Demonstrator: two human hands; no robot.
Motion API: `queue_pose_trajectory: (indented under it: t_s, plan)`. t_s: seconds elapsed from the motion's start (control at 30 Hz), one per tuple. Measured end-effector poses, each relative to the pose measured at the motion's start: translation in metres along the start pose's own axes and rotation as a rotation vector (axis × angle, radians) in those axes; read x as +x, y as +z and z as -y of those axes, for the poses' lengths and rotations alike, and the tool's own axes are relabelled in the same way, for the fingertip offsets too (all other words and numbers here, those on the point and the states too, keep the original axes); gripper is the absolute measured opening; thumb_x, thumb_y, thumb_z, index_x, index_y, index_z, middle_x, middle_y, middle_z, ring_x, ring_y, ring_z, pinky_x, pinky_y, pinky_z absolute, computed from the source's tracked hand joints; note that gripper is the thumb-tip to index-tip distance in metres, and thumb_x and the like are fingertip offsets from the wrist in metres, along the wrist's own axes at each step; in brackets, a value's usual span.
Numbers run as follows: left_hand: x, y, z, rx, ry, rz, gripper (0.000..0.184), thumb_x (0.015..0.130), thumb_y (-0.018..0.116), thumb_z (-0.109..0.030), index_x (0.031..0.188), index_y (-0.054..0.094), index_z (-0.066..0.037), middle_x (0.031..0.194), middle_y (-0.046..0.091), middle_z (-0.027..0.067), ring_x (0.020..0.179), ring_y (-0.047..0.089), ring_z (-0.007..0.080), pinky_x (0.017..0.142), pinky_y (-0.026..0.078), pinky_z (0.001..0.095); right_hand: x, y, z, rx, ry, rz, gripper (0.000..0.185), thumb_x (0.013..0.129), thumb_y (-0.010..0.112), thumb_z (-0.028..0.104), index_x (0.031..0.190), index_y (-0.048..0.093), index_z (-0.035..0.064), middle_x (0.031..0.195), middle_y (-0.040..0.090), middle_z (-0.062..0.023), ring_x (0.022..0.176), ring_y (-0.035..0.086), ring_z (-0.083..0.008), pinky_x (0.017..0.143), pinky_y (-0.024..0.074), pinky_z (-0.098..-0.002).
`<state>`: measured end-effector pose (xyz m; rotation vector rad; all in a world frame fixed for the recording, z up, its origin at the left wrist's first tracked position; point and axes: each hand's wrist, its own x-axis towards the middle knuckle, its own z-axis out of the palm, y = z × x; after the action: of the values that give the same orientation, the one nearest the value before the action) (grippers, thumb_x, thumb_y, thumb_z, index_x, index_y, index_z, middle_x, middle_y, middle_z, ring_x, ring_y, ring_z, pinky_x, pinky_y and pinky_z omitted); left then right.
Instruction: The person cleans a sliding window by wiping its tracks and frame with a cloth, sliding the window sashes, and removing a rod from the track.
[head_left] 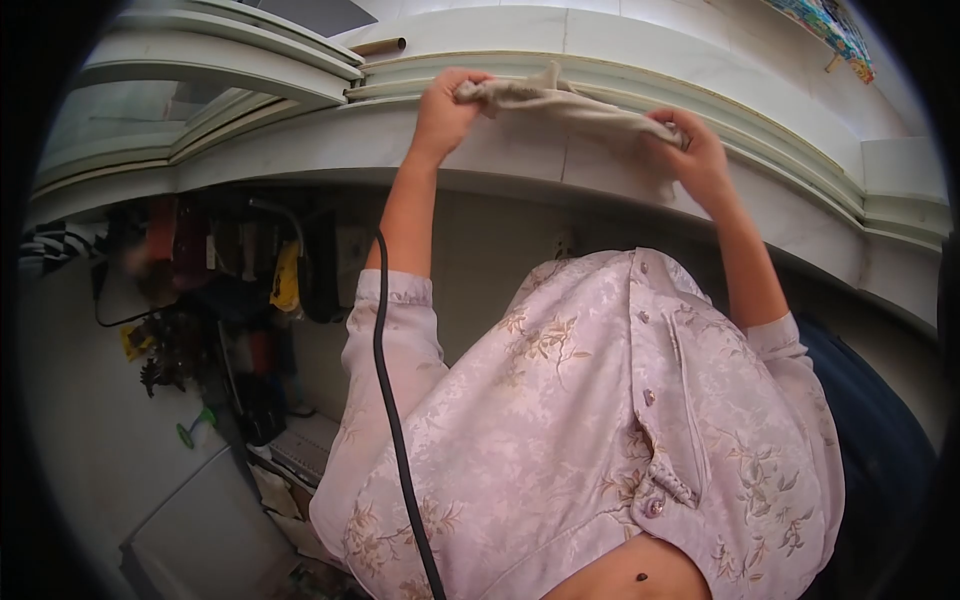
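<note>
A pale beige cloth (570, 108) is stretched between my two hands, over the white marble-like sill (530, 145) and the sliding-window track (780, 158). Its left end is bunched in my left hand (450, 108), whose fingers are closed around it. On the other side my right hand (693, 150) grips the right end, with thumb and fingers pressed together. A loose part of the cloth hangs down below my right hand, in front of the sill's face. A small peak of fabric sticks up near the middle.
A window panel (230, 80) stands slid to the left. Beyond the track a brown tube end (385, 46) lies on the outer ledge. Cluttered items, among them a yellow object (286, 277), are below left. A black cable (385, 350) hangs across my left sleeve.
</note>
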<state>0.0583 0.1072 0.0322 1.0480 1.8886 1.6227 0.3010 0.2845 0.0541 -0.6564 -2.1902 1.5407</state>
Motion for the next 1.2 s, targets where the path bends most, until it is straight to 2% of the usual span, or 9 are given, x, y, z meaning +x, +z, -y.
queue_pose_trajectory:
  t_s: [0.1, 0.2, 0.27, 0.33, 0.4, 0.6, 0.67, 1.0, 1.2]
  plan:
    - [0.028, -0.012, -0.027, 0.038, 0.031, -0.097, 0.019, 0.069, 0.057, 0.005, 0.086, 0.061, -0.003, 0.079, 0.058, 0.0006, 0.069, 0.051, 0.0065, 0.058, 0.042, 0.0188, 0.033, -0.014, 0.018, -0.073, -0.221, -0.057, 0.023, 0.071, 0.059, 0.002, 0.094, 0.058, 0.0038, 0.088, 0.059, -0.0053, 0.078, 0.053, -0.0119, 0.072, 0.0412, -0.0237]
    - [0.047, -0.017, -0.057, 0.038, 0.434, -0.204, 0.016, 0.071, 0.058, 0.002, 0.085, 0.060, -0.005, 0.076, 0.058, -0.0007, 0.069, 0.051, 0.0059, 0.059, 0.041, 0.0193, 0.052, -0.022, 0.051, -0.160, -0.457, -0.147, 0.025, 0.069, 0.058, -0.001, 0.094, 0.059, 0.0064, 0.086, 0.058, -0.0061, 0.075, 0.055, -0.0146, 0.069, 0.0422, -0.0238]
    - [0.045, -0.029, -0.052, 0.238, 0.396, -0.133, 0.022, 0.082, 0.047, 0.000, 0.103, 0.051, -0.006, 0.090, 0.058, 0.0021, 0.079, 0.056, 0.0129, 0.069, 0.045, 0.0216, 0.048, -0.017, 0.061, -0.178, -0.442, -0.135, 0.024, 0.072, 0.056, -0.004, 0.095, 0.056, 0.0024, 0.088, 0.055, -0.0032, 0.081, 0.052, -0.0121, 0.075, 0.0398, -0.0213]
    - [0.027, -0.026, -0.049, 0.372, 0.502, -0.311, 0.012, 0.072, 0.059, -0.003, 0.084, 0.061, -0.006, 0.076, 0.059, 0.0022, 0.070, 0.054, 0.0118, 0.063, 0.043, 0.0242, 0.043, -0.005, 0.050, -0.293, -0.530, -0.140, 0.025, 0.068, 0.058, -0.001, 0.091, 0.060, 0.0079, 0.083, 0.056, -0.0062, 0.070, 0.054, -0.0176, 0.063, 0.0429, -0.0255]
    - [0.010, -0.032, -0.013, 0.742, 0.433, -0.164, 0.016, 0.069, 0.057, -0.008, 0.085, 0.060, -0.009, 0.083, 0.059, 0.0064, 0.081, 0.052, 0.0259, 0.071, 0.042, 0.0320, 0.032, 0.010, 0.026, -0.287, -0.380, 0.006, 0.026, 0.065, 0.056, -0.003, 0.088, 0.059, 0.0086, 0.084, 0.055, -0.0074, 0.073, 0.054, -0.0237, 0.065, 0.0435, -0.0294]
    - [-0.024, -0.006, -0.034, 1.108, 0.527, -0.125, 0.024, 0.066, 0.055, -0.014, 0.090, 0.059, -0.012, 0.092, 0.058, 0.0054, 0.079, 0.054, 0.0258, 0.070, 0.043, 0.0336, 0.006, 0.029, 0.002, -0.446, -0.325, 0.100, 0.031, 0.059, 0.052, -0.007, 0.085, 0.059, 0.0085, 0.087, 0.054, -0.0064, 0.087, 0.050, -0.0270, 0.077, 0.0411, -0.0345]
    - [-0.019, 0.006, -0.037, 0.699, 0.234, -0.100, 0.028, 0.068, 0.055, -0.018, 0.094, 0.057, -0.012, 0.094, 0.058, 0.0054, 0.079, 0.055, 0.0252, 0.069, 0.045, 0.0348, 0.004, 0.027, 0.006, -0.451, -0.372, 0.101, 0.032, 0.058, 0.050, -0.008, 0.084, 0.058, 0.0087, 0.088, 0.054, -0.0060, 0.087, 0.050, -0.0262, 0.076, 0.0411, -0.0338]
    - [-0.037, 0.033, -0.029, 0.935, 0.156, 0.082, 0.031, 0.080, 0.049, -0.031, 0.107, 0.053, -0.017, 0.110, 0.053, 0.0038, 0.084, 0.058, 0.0244, 0.068, 0.047, 0.0358, -0.022, 0.023, 0.006, -0.388, -0.358, 0.253, 0.031, 0.056, 0.051, -0.009, 0.082, 0.056, 0.0078, 0.089, 0.054, -0.0063, 0.088, 0.049, -0.0261, 0.077, 0.0410, -0.0341]
    - [-0.014, 0.011, -0.034, 1.124, -0.134, 0.185, 0.027, 0.082, 0.036, -0.032, 0.088, 0.057, -0.016, 0.083, 0.060, 0.0097, 0.075, 0.058, 0.0292, 0.064, 0.046, 0.0417, -0.006, 0.049, 0.015, -0.412, -0.392, 0.181, 0.032, 0.060, 0.049, -0.008, 0.087, 0.057, 0.0085, 0.091, 0.054, -0.0063, 0.090, 0.050, -0.0259, 0.077, 0.0409, -0.0341]
